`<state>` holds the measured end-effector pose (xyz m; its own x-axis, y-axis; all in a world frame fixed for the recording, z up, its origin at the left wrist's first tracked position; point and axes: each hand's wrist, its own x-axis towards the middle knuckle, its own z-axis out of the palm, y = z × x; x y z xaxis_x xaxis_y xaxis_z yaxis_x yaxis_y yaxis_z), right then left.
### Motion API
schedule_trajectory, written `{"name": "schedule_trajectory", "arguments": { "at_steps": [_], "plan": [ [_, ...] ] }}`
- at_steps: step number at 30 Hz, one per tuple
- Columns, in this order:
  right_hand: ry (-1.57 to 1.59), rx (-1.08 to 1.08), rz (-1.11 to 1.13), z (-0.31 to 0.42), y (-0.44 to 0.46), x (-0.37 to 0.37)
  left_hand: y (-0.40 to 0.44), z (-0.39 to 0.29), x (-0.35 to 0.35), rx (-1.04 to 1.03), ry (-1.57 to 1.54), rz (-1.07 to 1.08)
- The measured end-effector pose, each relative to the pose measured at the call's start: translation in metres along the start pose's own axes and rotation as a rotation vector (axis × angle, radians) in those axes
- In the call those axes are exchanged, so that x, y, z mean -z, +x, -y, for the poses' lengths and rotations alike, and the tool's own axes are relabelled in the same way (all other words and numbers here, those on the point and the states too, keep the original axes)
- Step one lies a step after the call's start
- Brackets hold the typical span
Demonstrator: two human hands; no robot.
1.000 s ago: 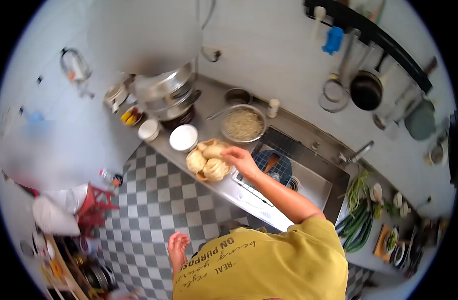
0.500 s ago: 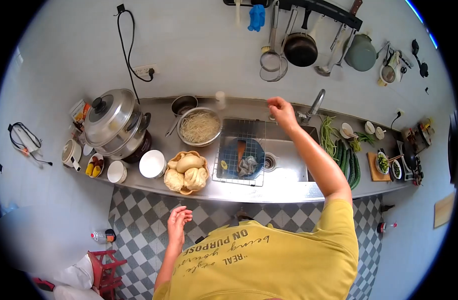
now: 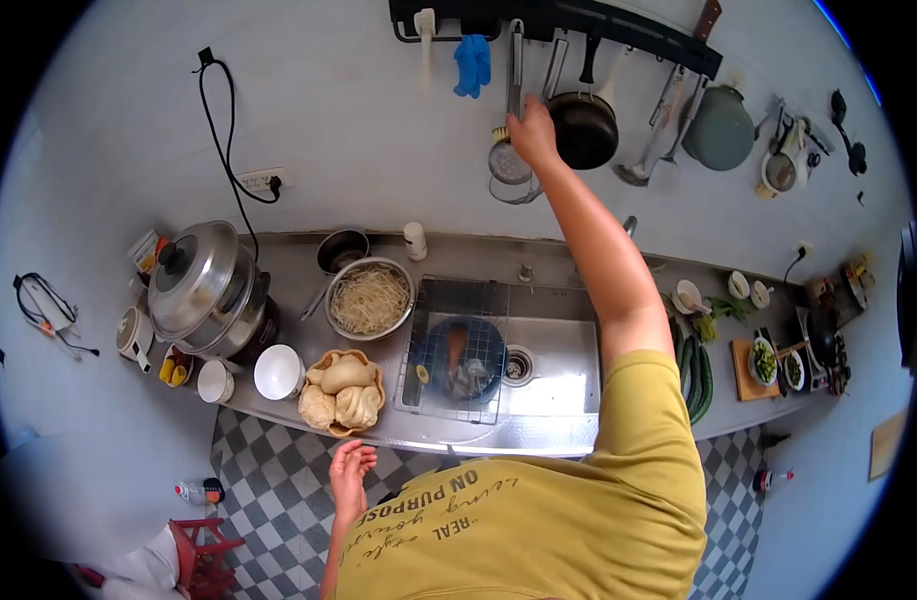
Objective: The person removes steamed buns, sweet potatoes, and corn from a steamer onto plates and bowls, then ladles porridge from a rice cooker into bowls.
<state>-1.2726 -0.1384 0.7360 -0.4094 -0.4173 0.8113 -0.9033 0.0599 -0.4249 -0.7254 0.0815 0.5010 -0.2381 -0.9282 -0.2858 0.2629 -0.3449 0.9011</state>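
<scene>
My right hand (image 3: 531,132) is raised to the wall rack, its fingers closed at the handle of a hanging strainer (image 3: 509,161). The strainer hangs from the rack, and a dark pan (image 3: 583,132) hangs just right of the hand. My left hand (image 3: 351,468) is low near the counter's front edge, below a basket of pale buns (image 3: 344,385). Its fingers are loosely bent and apart, holding nothing. To the left of the basket is a white bowl (image 3: 279,372); behind it is a metal bowl of pale shreds (image 3: 370,299).
A steamer (image 3: 200,290) stands at the left of the counter (image 3: 548,436). The sink (image 3: 563,365) has a wire rack (image 3: 452,350) over its left part. Green vegetables (image 3: 699,380) and a cutting board (image 3: 754,370) are at the right. A faucet (image 3: 630,226) is partly hidden behind my arm.
My right hand has gone from the buns, across above the sink, and up to the hanging strainers. My left hand has stayed low near the counter. The view has turned and shifted.
</scene>
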Motion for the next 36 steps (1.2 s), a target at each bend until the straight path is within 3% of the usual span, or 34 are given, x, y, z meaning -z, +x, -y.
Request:
{"name": "schedule_trajectory", "arguments": {
  "at_steps": [4, 13, 19, 21, 24, 26, 27, 28, 30, 32, 36],
  "plan": [
    [0.046, -0.301, -0.075, 0.023, 0.018, -0.007, 0.000, -0.008, -0.017, -0.049, -0.020, -0.059],
    [0.079, -0.261, 0.110, -0.015, 0.028, -0.041, -0.001, -0.004, -0.021, -0.088, -0.020, -0.174],
    [0.089, -0.213, 0.204, -0.028, 0.026, -0.042, 0.016, -0.002, -0.034, -0.076, -0.033, -0.132],
    [-0.046, -0.074, -0.018, -0.027, 0.008, -0.042, 0.015, -0.003, -0.041, -0.069, -0.023, -0.110],
    [0.301, -0.004, -0.090, 0.006, -0.014, 0.015, 0.016, -0.008, -0.046, -0.076, -0.011, -0.079],
    [0.324, 0.092, -0.242, 0.009, -0.008, 0.070, 0.020, -0.010, -0.043, -0.070, 0.000, -0.079],
    [0.171, 0.209, -0.442, -0.011, 0.003, 0.088, 0.022, -0.010, -0.042, -0.068, 0.002, -0.082],
    [0.264, -0.052, -0.472, -0.023, 0.010, 0.108, 0.021, -0.011, -0.042, -0.066, 0.007, -0.086],
    [0.020, -0.149, -0.738, -0.089, 0.028, 0.128, 0.022, -0.016, -0.044, -0.066, 0.019, -0.085],
    [-0.269, -0.246, -0.787, -0.155, 0.032, 0.128, 0.027, -0.014, -0.043, -0.055, 0.030, -0.087],
    [-0.188, -0.374, -0.503, -0.193, 0.028, 0.122, 0.036, -0.009, -0.049, -0.054, 0.034, -0.046]
  ]
}}
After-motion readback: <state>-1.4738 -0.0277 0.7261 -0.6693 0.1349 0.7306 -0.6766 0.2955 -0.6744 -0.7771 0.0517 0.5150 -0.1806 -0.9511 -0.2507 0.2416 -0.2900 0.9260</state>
